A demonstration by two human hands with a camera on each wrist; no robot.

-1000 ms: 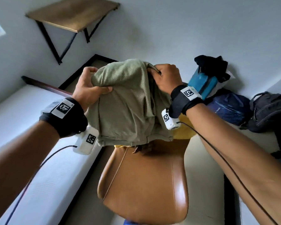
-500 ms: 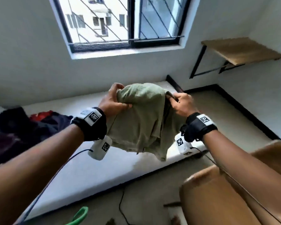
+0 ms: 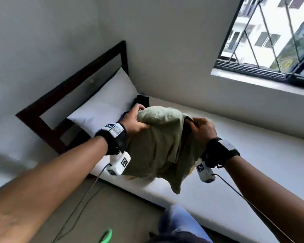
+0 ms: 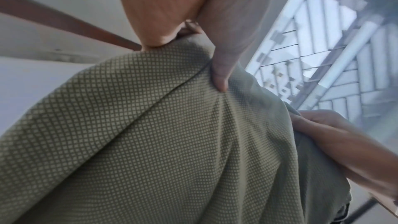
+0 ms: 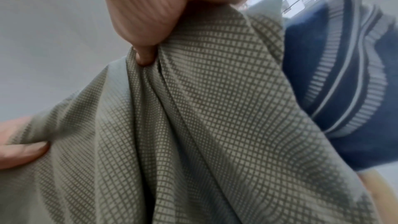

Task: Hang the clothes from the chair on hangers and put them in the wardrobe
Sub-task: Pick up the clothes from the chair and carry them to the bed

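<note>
L hand [image 3: 133, 122] & R hand [image 3: 203, 128] are both gripping the green shirt [image 3: 158, 144], fingers curled into it, holding it up over the bed [image 3: 253, 155]. Pillow [image 3: 109, 102] & dark clothes [image 3: 141, 100] are lying behind it; window [image 3: 270, 41] is sitting upper right.

We hold an olive-green shirt [image 3: 158, 144] up over a bed, our left hand [image 3: 133, 121] gripping its bunched top edge and our right hand [image 3: 203, 128] pinching the fabric at the other side, the cloth hanging loose between our wrists. Below it lies a white mattress [image 3: 253, 165] with a white pillow [image 3: 105, 104] set against a dark wooden headboard [image 3: 74, 79]. Dark clothing [image 3: 142, 100] rests just beside the pillow. A barred window [image 3: 270, 37] opens in the grey wall at upper right, and a green hanger [image 3: 106, 236] shows on the floor.
</note>
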